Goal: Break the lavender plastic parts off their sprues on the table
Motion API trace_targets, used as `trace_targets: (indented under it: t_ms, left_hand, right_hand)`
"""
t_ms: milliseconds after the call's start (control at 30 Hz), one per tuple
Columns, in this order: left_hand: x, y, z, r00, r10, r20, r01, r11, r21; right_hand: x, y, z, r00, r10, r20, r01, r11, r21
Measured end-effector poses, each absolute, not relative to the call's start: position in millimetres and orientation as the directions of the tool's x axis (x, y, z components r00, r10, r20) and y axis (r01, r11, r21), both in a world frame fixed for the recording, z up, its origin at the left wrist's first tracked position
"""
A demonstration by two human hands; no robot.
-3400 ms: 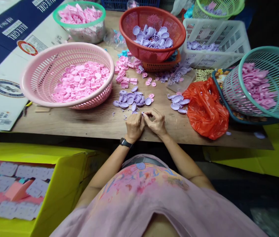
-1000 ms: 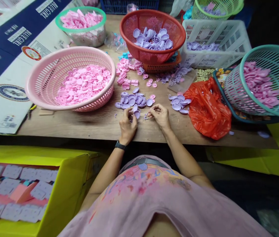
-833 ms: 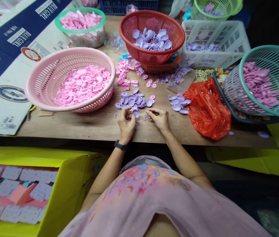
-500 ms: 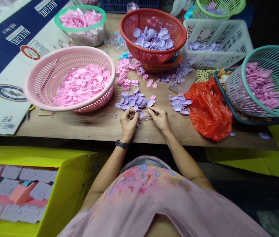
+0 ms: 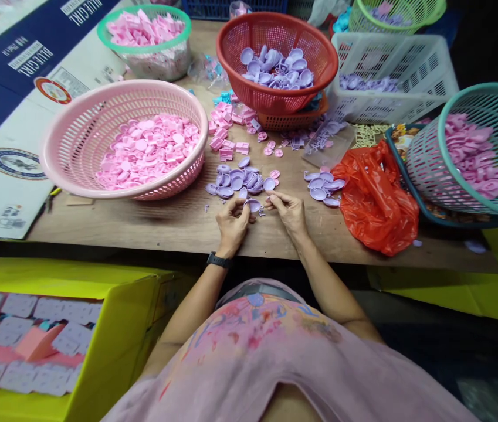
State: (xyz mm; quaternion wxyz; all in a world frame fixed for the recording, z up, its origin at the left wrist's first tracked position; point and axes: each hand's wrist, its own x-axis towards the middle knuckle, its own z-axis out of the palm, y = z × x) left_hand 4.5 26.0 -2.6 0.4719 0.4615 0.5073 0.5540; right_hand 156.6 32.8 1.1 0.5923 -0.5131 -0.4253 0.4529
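Observation:
Between the thumb and fingers of my left hand [image 5: 232, 225] is a small purple oval plastic piece [image 5: 253, 205], dished like a tiny pan. My right hand [image 5: 290, 214] is a little to its right, thumb and forefinger pinched together; whatever they hold is too small to make out. Just beyond both hands lies a heap of similar purple pieces [image 5: 242, 179]. A smaller group of purple pieces [image 5: 324, 186] rests to the right, beside a red plastic bag [image 5: 376, 202]. Tiny purple bits [image 5: 261, 213] lie on the wood between my hands.
A pink basket [image 5: 55, 158] of pink parts stands at left, a red basket [image 5: 275, 102] of purple pieces behind. At right are a white crate [image 5: 411, 105] and a tilted teal basket [image 5: 429, 158]. Loose pink parts [image 5: 226, 143] lie mid-table. A yellow box [image 5: 129, 305] is below left.
My right hand has shifted slightly right and down, with its fingertips still pinched. My left hand keeps the purple piece, which has moved slightly right and down. The view has shifted a little.

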Motion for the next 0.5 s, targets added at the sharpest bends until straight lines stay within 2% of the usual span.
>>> trace_targets:
  t_ms: [333,400,500]
  left_hand:
    - [5.1,23.3,0.7,-0.093,0.994,0.055,-0.072,-0.061,0.996]
    - [5.1,23.3,0.6,-0.106,0.992,0.062,-0.063,-0.069,0.996]
    - [4.5,23.0,-0.9,-0.112,0.989,0.094,-0.03,-0.098,0.995]
  right_hand:
    - [154.3,30.7,-1.1,0.193,0.977,0.092,-0.08,0.109,-0.991]
    - [153.2,28.3,1.7,0.209,0.968,0.138,-0.009,0.143,-0.99]
    - [150.5,23.2,8.7,0.219,0.936,0.276,0.184,0.238,-0.954]
